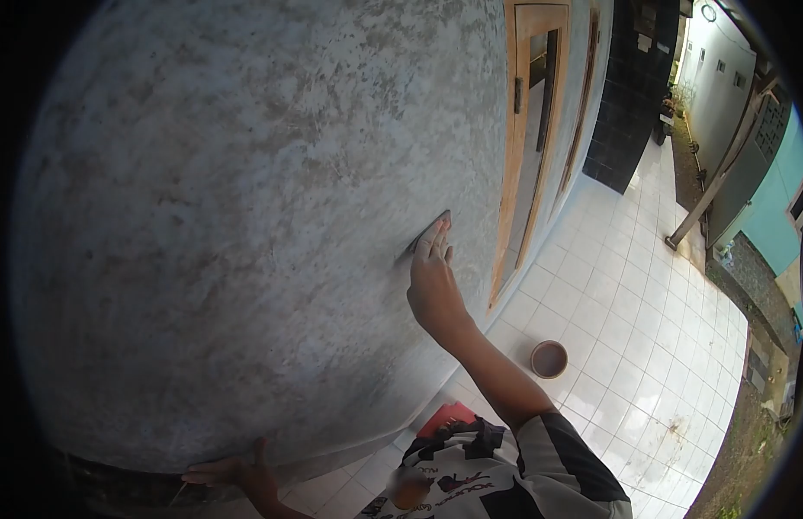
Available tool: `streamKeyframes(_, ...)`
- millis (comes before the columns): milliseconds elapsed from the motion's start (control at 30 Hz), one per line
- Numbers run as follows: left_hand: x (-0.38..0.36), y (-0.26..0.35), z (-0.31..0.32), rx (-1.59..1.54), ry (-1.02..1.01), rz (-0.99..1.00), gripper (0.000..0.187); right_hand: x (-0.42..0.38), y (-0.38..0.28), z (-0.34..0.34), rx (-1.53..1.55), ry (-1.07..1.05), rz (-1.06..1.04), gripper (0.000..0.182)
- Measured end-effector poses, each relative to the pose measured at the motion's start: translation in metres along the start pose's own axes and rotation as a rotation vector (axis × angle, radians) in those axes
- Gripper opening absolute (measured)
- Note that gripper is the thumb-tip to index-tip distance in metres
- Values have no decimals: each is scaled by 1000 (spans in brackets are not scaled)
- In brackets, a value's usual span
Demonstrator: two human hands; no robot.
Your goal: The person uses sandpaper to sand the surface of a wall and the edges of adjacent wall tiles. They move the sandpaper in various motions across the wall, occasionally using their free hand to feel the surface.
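Note:
My right hand presses a dark, thin, flat piece of sandpaper against the grey, blotchy wall. The fingers lie over the sheet, which shows only along its upper edges. Low at the left, my left hand rests by the wall's bottom edge. Its fingers are stretched out and the thumb points up, with nothing visible in the grasp.
A wooden-framed door or window borders the wall on the right. On the white tiled floor stands a round brown bucket. Something red lies near my body. A post rises at the floor's far edge.

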State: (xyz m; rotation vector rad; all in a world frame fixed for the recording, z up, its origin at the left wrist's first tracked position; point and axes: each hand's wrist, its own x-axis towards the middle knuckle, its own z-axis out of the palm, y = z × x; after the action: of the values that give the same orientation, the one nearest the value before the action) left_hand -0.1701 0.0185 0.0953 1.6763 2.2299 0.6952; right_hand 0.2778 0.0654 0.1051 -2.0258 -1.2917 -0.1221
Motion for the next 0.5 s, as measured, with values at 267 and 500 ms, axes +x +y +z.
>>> streamKeyframes(267, -6, -1, 4, 117, 53, 53, 90, -35, -59, -10, 95, 112, -249, 71)
streamKeyframes(500, -14, 10, 5, 54, 81, 44, 90, -21, -59, -20, 151, 218, -268, 70)
